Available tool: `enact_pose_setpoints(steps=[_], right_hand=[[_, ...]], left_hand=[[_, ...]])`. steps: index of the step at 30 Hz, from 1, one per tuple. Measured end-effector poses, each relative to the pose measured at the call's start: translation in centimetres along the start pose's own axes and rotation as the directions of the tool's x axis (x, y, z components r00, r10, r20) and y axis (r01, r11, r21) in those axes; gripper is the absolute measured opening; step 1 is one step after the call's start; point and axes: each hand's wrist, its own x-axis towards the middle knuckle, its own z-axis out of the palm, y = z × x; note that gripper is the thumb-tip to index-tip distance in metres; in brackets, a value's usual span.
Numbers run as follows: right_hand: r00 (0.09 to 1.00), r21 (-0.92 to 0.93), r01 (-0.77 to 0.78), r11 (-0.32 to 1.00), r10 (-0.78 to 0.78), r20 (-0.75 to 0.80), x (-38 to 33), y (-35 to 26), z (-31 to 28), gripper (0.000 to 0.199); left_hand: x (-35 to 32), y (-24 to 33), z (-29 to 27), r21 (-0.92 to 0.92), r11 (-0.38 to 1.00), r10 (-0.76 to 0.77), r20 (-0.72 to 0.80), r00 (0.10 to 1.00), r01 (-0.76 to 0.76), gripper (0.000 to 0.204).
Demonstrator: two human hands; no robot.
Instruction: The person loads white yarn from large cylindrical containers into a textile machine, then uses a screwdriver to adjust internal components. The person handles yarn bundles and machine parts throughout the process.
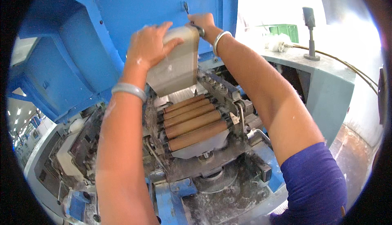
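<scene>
Both hands were raised over the open roller section of a blue machine. Left hand lay flat with fingers spread and curled over the top edge of a pale, wide band of fibre web, pressing on its front face. Right hand was behind the band's upper right corner, fingers closed around something there; whether it gripped the web itself or the dark metal handle just beside it could not be told. The web hung from the hands down to the rear of a bank of five brown rollers, which lay side by side, tilted, in a grey lint-covered metal frame. The band's lower edge met the machine just above the top roller. Judgement: the step in hand looked like guiding or feeding the web toward the rollers; the next move would call for keeping the band flat and square across its width and both hands well above the roller nip. Silver bangles sat on both wrists, left and right. Loose white lint lay over the frame and the round base below. Packages and signs: a green crate stood far back right, near a tuft of white fibre on the grey cabinet; a dark post rose from that top. No label was readable anywhere.
</scene>
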Motion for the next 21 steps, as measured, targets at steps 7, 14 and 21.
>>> enact_pose_setpoints(steps=[7, 14, 21], right_hand=[[0.966, -0.86, 0.222, 0.459, -0.225, 0.129, 1.0, 0.7, -0.2, 0.01], [0.984, -0.273, 0.122, 0.954, -0.081, 0.159, -8.8, -2.7, -5.6, 0.032], [0.889, -0.739, 0.436, 0.513, -0.119, 0.442, -30.3, -10.1, -20.9, 0.032]], left_hand=[[0.5, -0.5, 0.2, -0.008, 0.999, -0.036, 0.055, 0.998, 0.036, 0.057], [-0.1, 0.0, -0.3, -0.13, 0.989, -0.058, 0.067, 0.996, 0.066, 0.052], [-0.3, -0.7, 0.3, -0.423, 0.905, -0.066, -0.011, 0.998, 0.055, 0.038]])
